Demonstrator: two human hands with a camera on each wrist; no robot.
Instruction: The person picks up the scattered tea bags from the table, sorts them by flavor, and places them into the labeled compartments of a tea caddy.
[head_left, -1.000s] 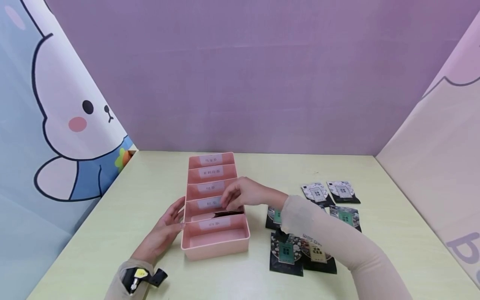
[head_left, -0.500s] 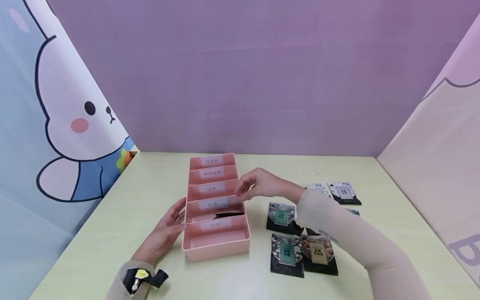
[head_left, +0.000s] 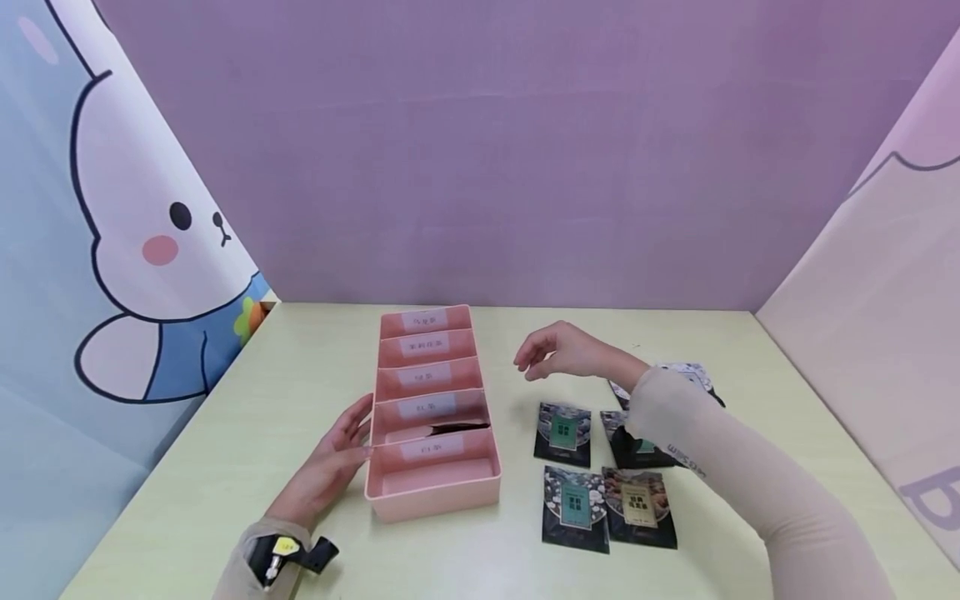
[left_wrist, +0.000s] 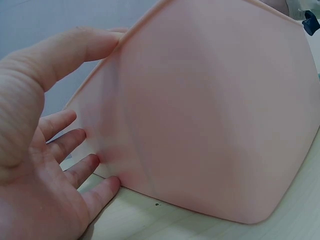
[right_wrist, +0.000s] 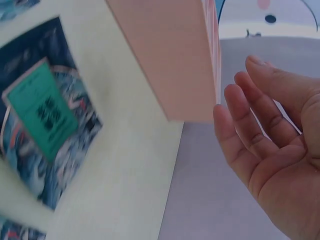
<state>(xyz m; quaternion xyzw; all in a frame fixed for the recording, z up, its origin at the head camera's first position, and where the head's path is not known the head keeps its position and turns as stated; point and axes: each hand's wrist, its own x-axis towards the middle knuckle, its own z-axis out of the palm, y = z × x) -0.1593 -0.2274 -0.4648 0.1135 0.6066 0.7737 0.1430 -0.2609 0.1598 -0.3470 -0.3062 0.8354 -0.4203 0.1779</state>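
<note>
While the left grip rests thumb and spread fingertips against a long, smooth pink plastic box, the right grip hovers off its other side, fingers loosely parted, above the pale wood-grain tabletop. Flat, dark rectangular sachets lie near the right grip, some part-hidden by a beige sleeve. Between the grips, a thin dark packet inside the box shows mostly its edge.
</note>
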